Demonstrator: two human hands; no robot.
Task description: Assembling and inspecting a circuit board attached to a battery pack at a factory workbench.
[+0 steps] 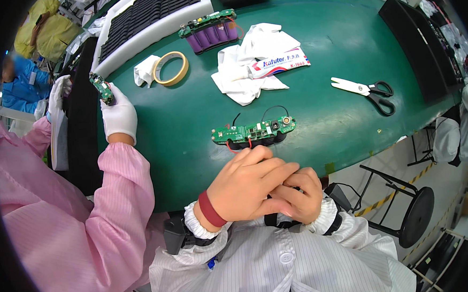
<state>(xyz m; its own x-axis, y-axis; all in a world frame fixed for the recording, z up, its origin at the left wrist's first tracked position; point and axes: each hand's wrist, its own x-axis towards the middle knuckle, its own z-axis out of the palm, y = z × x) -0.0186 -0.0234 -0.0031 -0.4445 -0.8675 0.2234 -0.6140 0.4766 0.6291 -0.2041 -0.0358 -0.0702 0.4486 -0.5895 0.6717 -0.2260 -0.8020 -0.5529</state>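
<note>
My left hand [247, 180], with a dark red band at its wrist, is closed and lies against my right hand [304, 195]. The right fingers are curled in; whatever is between the two hands, if anything, is hidden. Just beyond them on the green table lies a green circuit board [254, 130] on a black base, with red and black wires, apart from my fingers. Farther off stands a purple battery pack [212, 36] topped by a green board. A white and red glue tube [280, 63] rests on a crumpled white cloth [241, 92].
White scissors with black handles [367, 91] lie at right, near a black box [418, 49]. A tape roll [171, 69] and a white tray of black parts [146, 23] are at far left. A co-worker's gloved hand [119, 114] holds a small green board [102, 89].
</note>
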